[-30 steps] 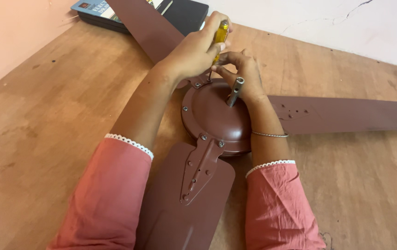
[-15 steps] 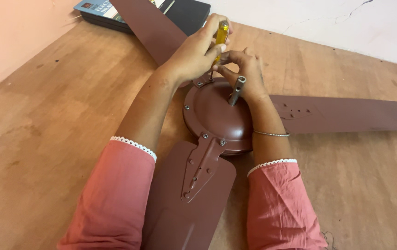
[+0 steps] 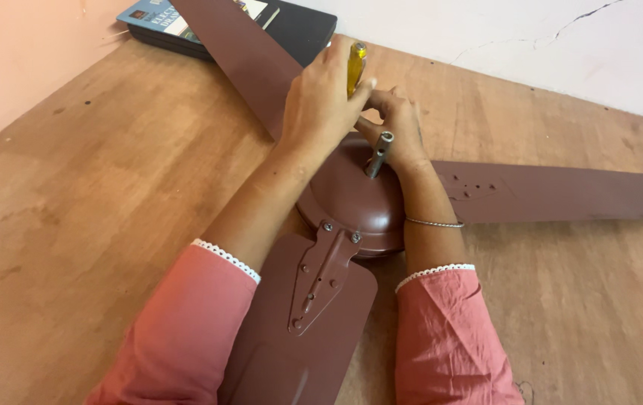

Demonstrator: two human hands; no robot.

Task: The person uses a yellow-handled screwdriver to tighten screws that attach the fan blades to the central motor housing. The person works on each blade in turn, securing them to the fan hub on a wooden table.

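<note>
Your left hand [image 3: 321,97] clenches the yellow screwdriver [image 3: 355,64]; right hand [image 3: 400,124] pinches beside it, fan hub [image 3: 351,199] just below.

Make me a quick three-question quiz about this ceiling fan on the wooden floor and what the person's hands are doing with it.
1. True or false: the left hand grips a screwdriver with a yellow handle.
2. How many fan blades show? A) two B) three C) four
3. Fill in: the right hand rests by the metal ______ that sticks up from the middle of the brown fan motor.

Key
1. True. The fingers wrap the handle, at the far edge of the motor.
2. B. One blade points toward the person, one to the right, one lies over the books by the wall.
3. Rod.
</note>
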